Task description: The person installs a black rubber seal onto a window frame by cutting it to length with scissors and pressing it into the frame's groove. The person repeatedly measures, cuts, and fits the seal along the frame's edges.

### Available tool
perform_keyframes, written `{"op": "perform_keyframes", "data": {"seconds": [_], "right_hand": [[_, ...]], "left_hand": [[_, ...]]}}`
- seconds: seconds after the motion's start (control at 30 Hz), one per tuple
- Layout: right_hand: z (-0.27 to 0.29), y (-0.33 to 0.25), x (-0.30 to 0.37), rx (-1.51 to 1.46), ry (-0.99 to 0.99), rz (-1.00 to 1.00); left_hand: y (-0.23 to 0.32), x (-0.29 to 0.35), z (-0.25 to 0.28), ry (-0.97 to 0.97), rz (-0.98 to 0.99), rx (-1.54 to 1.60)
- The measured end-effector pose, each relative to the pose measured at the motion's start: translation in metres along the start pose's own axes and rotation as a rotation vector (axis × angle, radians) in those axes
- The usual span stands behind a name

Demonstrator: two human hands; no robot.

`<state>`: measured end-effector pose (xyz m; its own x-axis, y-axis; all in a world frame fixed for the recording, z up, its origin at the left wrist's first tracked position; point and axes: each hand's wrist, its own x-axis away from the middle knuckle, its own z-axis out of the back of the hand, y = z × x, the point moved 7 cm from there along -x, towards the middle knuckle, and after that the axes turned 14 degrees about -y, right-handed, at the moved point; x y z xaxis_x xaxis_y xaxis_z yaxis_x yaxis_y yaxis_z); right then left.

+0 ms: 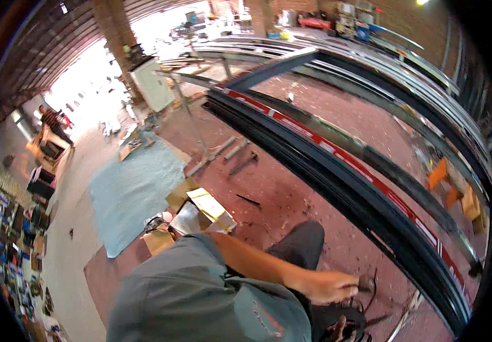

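Observation:
My left hand [332,286] reaches across to the right, low over the red floor. Its fingers are curled closed at a small dark object [365,283], whose kind I cannot make out. Thin black cords [362,319] loop just below and beside it. Only a few fingers of my right hand [340,329] show at the lower edge, next to the black cords and dark material; whether they grip anything is hidden. Beyond both hands, a long bundle of black metal profiles [325,171] with a red-and-white printed strip runs diagonally, part of a raised rectangular frame.
An open cardboard box [200,214] lies left of my knee, by a pale blue mat [137,182]. Metal stand legs [211,157] hold up the frame's far end. Orange-brown blocks [454,185] sit at the right. Another person [56,124] stands far left, near cluttered shelves [15,245].

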<state>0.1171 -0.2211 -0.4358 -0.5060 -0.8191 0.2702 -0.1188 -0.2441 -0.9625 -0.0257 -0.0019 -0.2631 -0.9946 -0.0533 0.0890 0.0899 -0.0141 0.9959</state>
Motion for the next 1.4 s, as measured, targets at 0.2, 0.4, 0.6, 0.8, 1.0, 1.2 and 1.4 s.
{"op": "perform_keyframes", "data": {"seconds": [0.2,0.4,0.6,0.8,1.0,1.2,1.4], "right_hand": [[-0.023,-0.051,-0.021,-0.11,-0.01,-0.01],[-0.018,-0.087,-0.033,-0.095,0.064,0.065],[-0.005,-0.112,-0.035,-0.115,0.133,0.157],[0.025,-0.136,-0.025,-0.17,0.236,0.266],[0.104,-0.164,0.048,-0.283,0.559,0.498],[0.107,-0.218,0.072,-0.454,0.662,0.842],[0.139,-0.219,0.066,0.902,0.807,1.018]], "left_hand": [[0.021,-0.011,-0.018,-0.049,-0.322,-0.234],[0.038,-0.009,-0.033,-0.101,-0.303,-0.263],[0.044,-0.013,-0.043,-0.128,-0.294,-0.288],[0.059,-0.012,-0.029,-0.081,-0.35,-0.368],[0.098,-0.012,0.007,-0.079,-0.314,-0.508],[0.157,-0.018,0.007,-0.095,-0.14,-0.497],[0.205,-0.066,-0.028,-0.213,-0.171,-0.475]]}}
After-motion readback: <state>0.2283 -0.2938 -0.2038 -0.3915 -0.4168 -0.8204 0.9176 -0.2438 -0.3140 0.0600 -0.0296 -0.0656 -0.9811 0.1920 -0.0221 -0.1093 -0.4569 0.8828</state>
